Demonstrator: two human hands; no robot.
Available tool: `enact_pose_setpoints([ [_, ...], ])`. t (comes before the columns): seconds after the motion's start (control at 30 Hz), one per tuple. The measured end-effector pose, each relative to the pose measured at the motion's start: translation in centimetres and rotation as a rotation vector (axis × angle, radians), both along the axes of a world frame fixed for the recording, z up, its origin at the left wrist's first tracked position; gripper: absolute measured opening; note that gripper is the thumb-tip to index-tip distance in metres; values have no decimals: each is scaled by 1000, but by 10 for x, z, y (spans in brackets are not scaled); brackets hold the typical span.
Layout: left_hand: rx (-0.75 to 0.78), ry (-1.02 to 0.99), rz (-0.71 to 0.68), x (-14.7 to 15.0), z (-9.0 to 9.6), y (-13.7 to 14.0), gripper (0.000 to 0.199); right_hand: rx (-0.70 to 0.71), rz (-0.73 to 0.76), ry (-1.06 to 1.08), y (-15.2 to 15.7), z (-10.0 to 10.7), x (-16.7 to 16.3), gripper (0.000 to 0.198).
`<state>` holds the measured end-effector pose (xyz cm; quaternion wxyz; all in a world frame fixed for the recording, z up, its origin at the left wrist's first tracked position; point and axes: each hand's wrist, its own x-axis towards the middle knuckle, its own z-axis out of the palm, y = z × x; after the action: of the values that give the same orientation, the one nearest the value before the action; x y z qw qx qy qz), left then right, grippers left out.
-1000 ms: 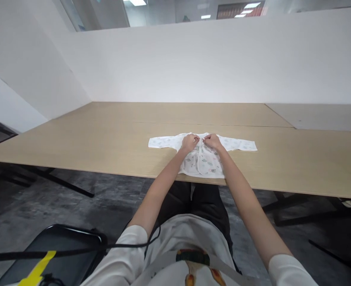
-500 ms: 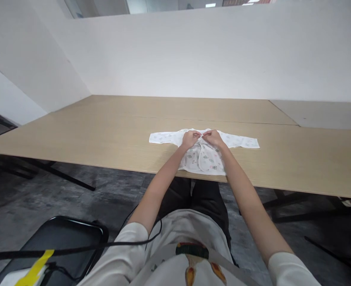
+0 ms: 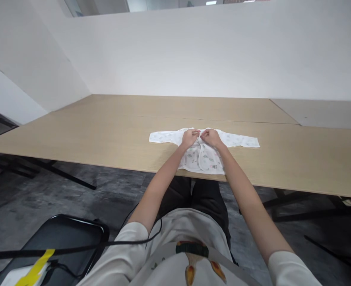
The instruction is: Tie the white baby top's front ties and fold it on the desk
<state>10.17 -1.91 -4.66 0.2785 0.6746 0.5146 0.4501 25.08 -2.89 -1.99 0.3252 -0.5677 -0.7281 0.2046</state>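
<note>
A small white baby shirt (image 3: 205,159) with a scattered print lies front side up, its sleeves spread out to both sides and its hem close to the table's near edge. At the top of its front opening, my left hand (image 3: 190,138) is closed, fingertips pinching the cloth near the neckline. Just beside it, my right hand (image 3: 211,138) is also closed on the shirt's front edge. The two sets of fingertips almost meet. What exactly lies between them is too small to make out.
The shirt rests on a long wooden table (image 3: 103,131) that runs back to a white wall (image 3: 175,55). At lower left stands a black chair (image 3: 70,238) bearing a white device with yellow tape (image 3: 35,268). A black cable (image 3: 127,242) crosses over my left sleeve.
My right hand has shifted slightly left and its fingers are curled in more. My left hand and the shirt stay nearly in place.
</note>
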Motion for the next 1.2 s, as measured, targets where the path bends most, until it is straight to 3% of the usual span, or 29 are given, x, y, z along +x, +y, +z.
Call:
enact_pose_setpoints([
  [0.27, -18, 6, -30, 0, 3, -3, 26, 74, 3, -29, 2, -6, -1, 8],
  [0.63, 11, 15, -29, -1, 5, -6, 30, -153, -59, 207, 3, -3, -2, 7],
  [0.87, 100, 162, 12, -1, 5, -6, 28, -292, -92, 369, -2, 2, -2, 8],
  [0.97, 102, 232, 32, -1, 6, -8, 30, -244, -108, 285, -2, 1, -2, 8],
  [1.07, 91, 352, 54, -1, 9, -10, 33, -79, -142, 53, 1, -2, -3, 7],
  [1.2, 66, 509, 112, -3, 14, -15, 22, 26, -128, -215, 0, -4, -7, 14],
])
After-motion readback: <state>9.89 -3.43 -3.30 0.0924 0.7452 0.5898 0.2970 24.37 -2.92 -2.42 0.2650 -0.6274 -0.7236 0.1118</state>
